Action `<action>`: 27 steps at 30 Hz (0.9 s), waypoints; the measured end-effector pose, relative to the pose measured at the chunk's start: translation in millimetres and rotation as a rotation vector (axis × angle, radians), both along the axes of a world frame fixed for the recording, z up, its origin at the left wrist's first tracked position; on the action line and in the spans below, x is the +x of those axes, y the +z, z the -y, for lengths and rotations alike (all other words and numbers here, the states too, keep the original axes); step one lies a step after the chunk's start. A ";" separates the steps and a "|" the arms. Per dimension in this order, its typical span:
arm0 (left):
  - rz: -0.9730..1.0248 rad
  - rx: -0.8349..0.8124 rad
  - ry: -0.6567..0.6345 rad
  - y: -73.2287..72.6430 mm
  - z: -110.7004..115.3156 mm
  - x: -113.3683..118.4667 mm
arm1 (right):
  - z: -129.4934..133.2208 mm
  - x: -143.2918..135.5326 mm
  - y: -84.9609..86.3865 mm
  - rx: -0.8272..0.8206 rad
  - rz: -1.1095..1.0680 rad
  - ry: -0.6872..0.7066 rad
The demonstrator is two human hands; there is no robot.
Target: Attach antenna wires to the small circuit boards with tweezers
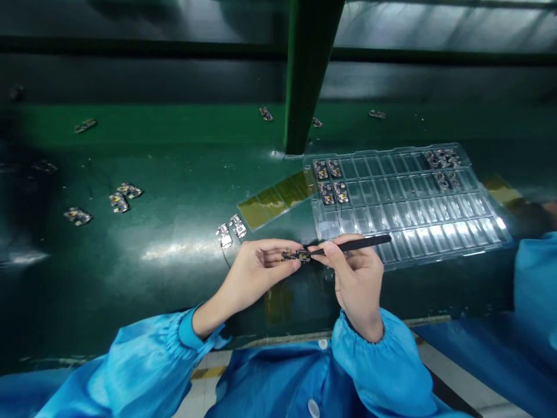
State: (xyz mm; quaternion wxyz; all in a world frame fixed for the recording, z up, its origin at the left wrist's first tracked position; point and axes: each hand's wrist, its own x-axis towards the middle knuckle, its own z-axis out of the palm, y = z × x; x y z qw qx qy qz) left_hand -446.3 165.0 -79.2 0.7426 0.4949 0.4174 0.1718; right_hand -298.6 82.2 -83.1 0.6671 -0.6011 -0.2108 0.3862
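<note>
Between the fingers and thumb of my left hand (256,273) is a small circuit board (296,255), held level in front of me. My right hand (359,278) is closed on black tweezers (368,242). Their tips reach the right end of that board; whether they grip a part of it is too small to tell. Just behind my left hand lie two loose circuit boards (224,236) on the green work surface (174,278). A clear plastic tray (391,215) with many compartments lies behind my right hand. Circuit boards (335,168) fill several compartments at its left and far right.
A strip of amber film (276,200) runs up to the tray's left edge. More circuit boards (119,201) lie at left, others (266,114) along the back. A green post (311,75) rises behind. At the right edge is another person's blue sleeve (537,290).
</note>
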 end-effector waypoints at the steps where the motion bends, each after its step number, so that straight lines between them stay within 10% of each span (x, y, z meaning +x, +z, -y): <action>1: 0.001 0.000 0.000 -0.2 0.1 0.1 | -0.1 0.1 -0.3 0.004 -0.001 0.002; 27: 0.104 0.107 0.157 -6.6 3.2 2.7 | 5.1 -16.4 2.3 0.105 0.433 -0.005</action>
